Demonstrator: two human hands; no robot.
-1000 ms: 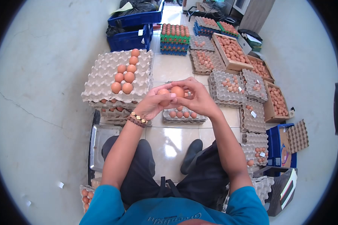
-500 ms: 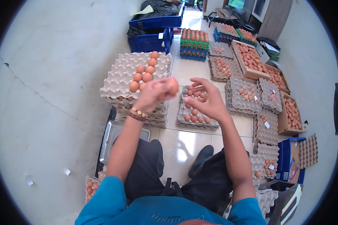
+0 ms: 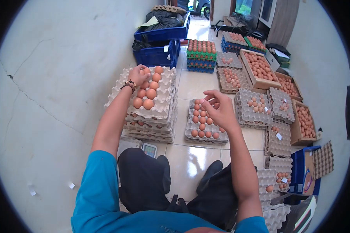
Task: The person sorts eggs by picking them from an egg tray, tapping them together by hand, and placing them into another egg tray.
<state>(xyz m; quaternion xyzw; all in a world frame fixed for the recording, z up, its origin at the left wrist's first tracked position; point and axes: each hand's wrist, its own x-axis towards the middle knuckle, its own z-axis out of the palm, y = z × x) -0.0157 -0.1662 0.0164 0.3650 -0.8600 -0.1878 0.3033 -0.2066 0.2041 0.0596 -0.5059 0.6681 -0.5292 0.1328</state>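
Observation:
My left hand (image 3: 137,76) reaches to the far part of a tall stack of grey pulp egg trays (image 3: 165,101), its fingers closed around a brown egg (image 3: 146,71) in the top tray. Two columns of brown eggs (image 3: 151,94) sit beside and below that hand in the same tray. Above a lower egg tray (image 3: 189,125) on the floor, my right hand (image 3: 221,110) hovers with curved, parted fingers and nothing visible in it. Several brown eggs (image 3: 202,127) lie in this tray, some of them partly hidden by the right hand.
Blue and green plastic trays of eggs (image 3: 201,46) stand ahead. Wooden crates of eggs (image 3: 259,66) and more pulp trays (image 3: 252,112) line the right side. Blue bins (image 3: 156,54) stand at the back left. A scale (image 3: 149,150) is by my left leg.
My left hand has carried an egg from between the two trays leftward and away to the tall stack's top tray. My right hand stays over the lower tray. The view has tilted slightly upward.

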